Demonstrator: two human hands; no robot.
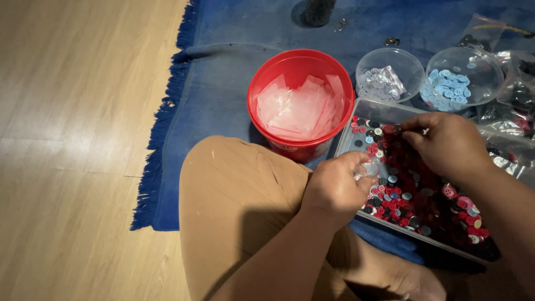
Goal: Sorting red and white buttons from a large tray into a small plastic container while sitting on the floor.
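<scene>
Nearest the camera, a knee in tan trousers (239, 195) fills the lower middle; the person sits on the floor with the work drawn in close beside it, so both arms reach without stretching.

Just beyond the knee, the left hand (334, 187) is curled shut, its fingers (356, 161) pinching a small clear plastic bag (368, 169) at the near-left edge of the tray. It seems held right over the buttons so that anything dropped falls back into the tray.

The shallow grey rectangular tray (344, 139) lies on the blue fringed rug (212, 95), running from the middle towards the near right. It is heaped with small round buttons (407, 195), mostly red, mixed with black, pale blue, pink and white, each flat and pierced with holes. The right hand (446, 145) rests over the far part of the heap, fingers (409, 125) bent together as if pinching a button, though whether one is gripped I cannot tell.

Farther off, left of the tray, a red round plastic bucket (262, 83) holds a loose stack of clear empty bags (298, 108), within easy reach. Farthest, two clear round plastic bowls keep sorted colours apart: one with grey-white buttons (390, 72), one with light blue buttons (465, 75).
</scene>
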